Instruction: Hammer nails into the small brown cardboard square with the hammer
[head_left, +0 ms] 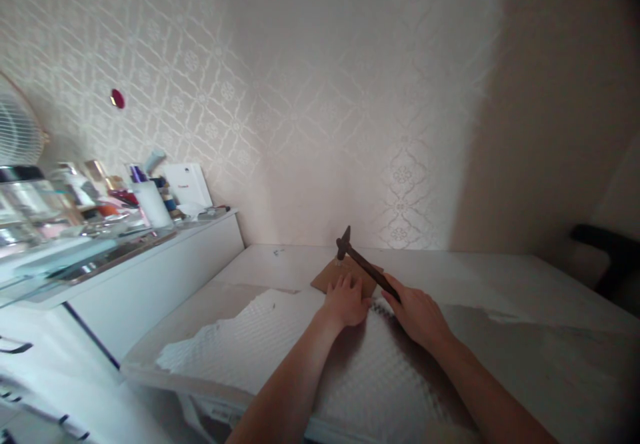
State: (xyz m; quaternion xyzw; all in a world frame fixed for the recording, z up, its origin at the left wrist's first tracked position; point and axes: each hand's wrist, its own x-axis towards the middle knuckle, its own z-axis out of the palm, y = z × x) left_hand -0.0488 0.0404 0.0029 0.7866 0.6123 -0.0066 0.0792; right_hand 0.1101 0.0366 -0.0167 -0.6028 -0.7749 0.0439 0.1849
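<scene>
White bubble wrap (280, 357) is lying nearest me across the table (525, 297), and my forearms are reaching over it. My left hand (346, 302) is pressing flat, fingers together, on the near edge of a brown cardboard piece (334, 276). My right hand (417, 314) is gripping the handle of a dark hammer (361, 261), its head hovering just above the cardboard's far edge. Farther left, a white shelf (150, 271) is carrying bottles and jars, beside a fan (17, 127).
</scene>
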